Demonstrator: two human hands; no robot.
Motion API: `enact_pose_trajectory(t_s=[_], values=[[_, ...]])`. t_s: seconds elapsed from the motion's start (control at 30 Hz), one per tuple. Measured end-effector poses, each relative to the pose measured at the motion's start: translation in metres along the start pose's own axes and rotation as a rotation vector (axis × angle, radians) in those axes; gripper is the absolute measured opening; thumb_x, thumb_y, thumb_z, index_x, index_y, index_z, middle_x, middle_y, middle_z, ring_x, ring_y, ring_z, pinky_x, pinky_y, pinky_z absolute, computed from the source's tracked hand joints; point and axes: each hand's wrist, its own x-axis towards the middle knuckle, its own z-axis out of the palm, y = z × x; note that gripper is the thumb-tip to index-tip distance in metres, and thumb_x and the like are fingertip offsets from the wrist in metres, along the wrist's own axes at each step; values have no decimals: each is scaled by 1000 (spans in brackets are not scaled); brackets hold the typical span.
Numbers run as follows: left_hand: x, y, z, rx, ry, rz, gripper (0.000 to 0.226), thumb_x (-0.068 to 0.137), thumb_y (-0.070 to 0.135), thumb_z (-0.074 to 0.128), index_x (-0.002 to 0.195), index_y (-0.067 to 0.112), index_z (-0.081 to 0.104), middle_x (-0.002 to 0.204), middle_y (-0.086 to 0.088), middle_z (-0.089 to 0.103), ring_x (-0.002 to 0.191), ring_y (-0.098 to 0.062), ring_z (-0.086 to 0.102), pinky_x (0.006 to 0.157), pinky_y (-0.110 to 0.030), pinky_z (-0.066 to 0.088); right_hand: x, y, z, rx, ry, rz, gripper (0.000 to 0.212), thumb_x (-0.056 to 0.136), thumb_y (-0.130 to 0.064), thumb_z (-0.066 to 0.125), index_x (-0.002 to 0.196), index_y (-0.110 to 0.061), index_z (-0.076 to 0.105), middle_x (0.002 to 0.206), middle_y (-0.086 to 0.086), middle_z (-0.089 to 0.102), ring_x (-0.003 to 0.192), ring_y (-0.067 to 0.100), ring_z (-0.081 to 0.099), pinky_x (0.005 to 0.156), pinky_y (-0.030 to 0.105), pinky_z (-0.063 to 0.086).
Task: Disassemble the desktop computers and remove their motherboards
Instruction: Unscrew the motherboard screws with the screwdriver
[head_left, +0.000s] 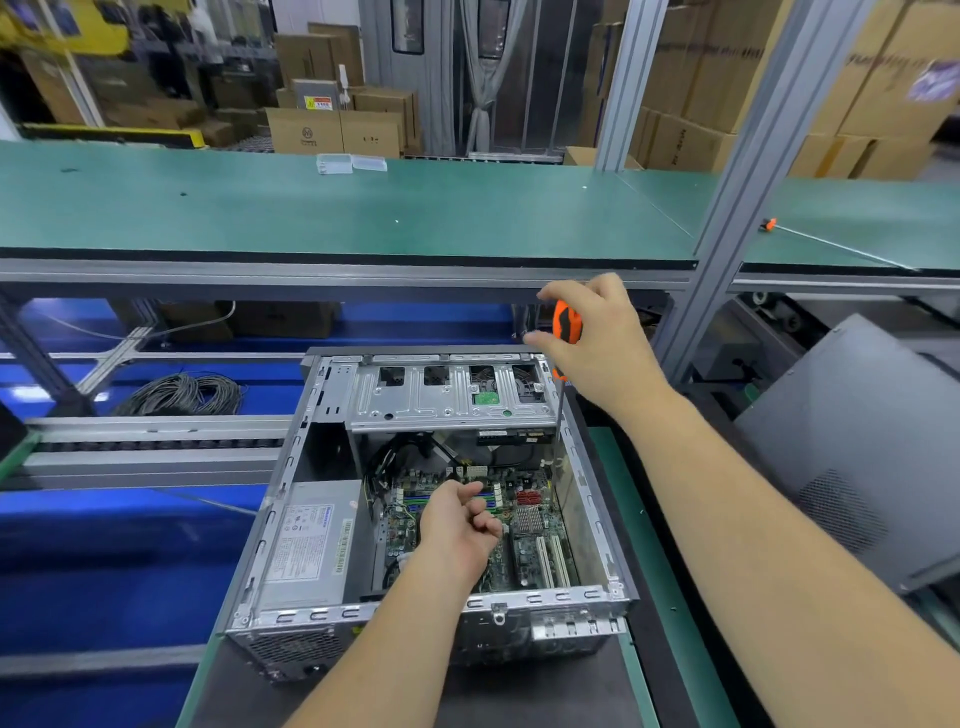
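An open desktop case (597, 519) lies on its side in front of me. Its green motherboard (524, 545) shows on the case floor, beside a grey power supply (306, 545) on the left and under a silver drive cage (447, 400) at the far end. My right hand (597, 338) grips an orange-and-black screwdriver (566, 325) above the case's far right corner, shaft pointing down inside the right wall. My left hand (457, 525) hovers over the motherboard with fingers loosely curled; I cannot tell whether it pinches something small.
A removed dark side panel (857, 441) leans at the right. A green shelf (363, 218) spans above, holding a clear plastic box (350, 163) and a second orange screwdriver (769, 224). An aluminium post (727, 234) stands near my right hand. Coiled cable (182, 395) lies at left.
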Motion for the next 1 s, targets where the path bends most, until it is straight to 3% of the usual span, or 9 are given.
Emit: enact_pose_trajectory(t_s=[0.07,0.13,0.2,0.3,0.37,0.57,0.73,0.83,1.0], values=[[-1,0,0,-1,-1,1,14,96,3,40,95,2,54,68,-5,34,55,-16,19,55,-29,24,-8,3,6,-50,55,-50,51,92,-17,69,140,-22,52,109,2,46,94,21,50,90,35,46],[-1,0,0,3,-3,5,15,97,4,39,96,2,54,68,-5,34,55,-16,19,55,-29,24,-13,6,10,59,32,-77,61,93,-5,62,148,-19,40,126,3,52,111,20,51,98,31,43],[-1,0,0,7,-1,4,15,97,4,39,96,3,54,67,-5,34,55,-16,19,55,-28,24,-15,6,11,201,20,-25,57,92,-2,59,144,-18,42,134,1,51,120,18,50,105,37,44],[-1,0,0,6,5,3,16,97,4,39,96,2,54,67,-5,34,55,-16,19,55,-28,23,-12,6,12,109,139,-27,44,89,-20,72,130,-19,58,116,1,44,100,20,52,89,39,52],[-1,0,0,10,6,0,16,97,4,38,96,2,54,67,-5,33,55,-15,19,55,-28,23,-10,6,12,4,183,-19,48,88,-26,74,133,-20,57,107,-1,43,90,18,50,83,36,50],[-3,1,1,8,2,-1,15,97,3,39,98,1,54,67,-5,33,56,-15,19,54,-28,24,-26,10,18,186,197,-92,48,94,-8,62,140,-15,49,122,2,59,109,17,57,92,42,53],[-4,1,1,5,11,-1,15,97,4,39,98,1,54,68,-5,33,56,-15,19,55,-28,24,-26,15,23,128,80,19,67,92,-9,66,142,-38,33,115,4,61,93,24,59,85,42,51],[-6,2,2,-5,15,-1,16,97,3,39,99,1,54,68,-5,33,56,-15,19,55,-28,24,-27,16,21,104,88,-18,70,92,-9,67,145,-38,32,107,-4,60,81,14,48,78,31,44],[-7,1,1,-4,13,2,14,96,1,40,99,2,54,70,-5,33,57,-15,21,55,-27,25,-20,9,9,141,143,-47,74,89,-8,70,148,-34,33,117,2,65,94,26,61,89,41,53]])
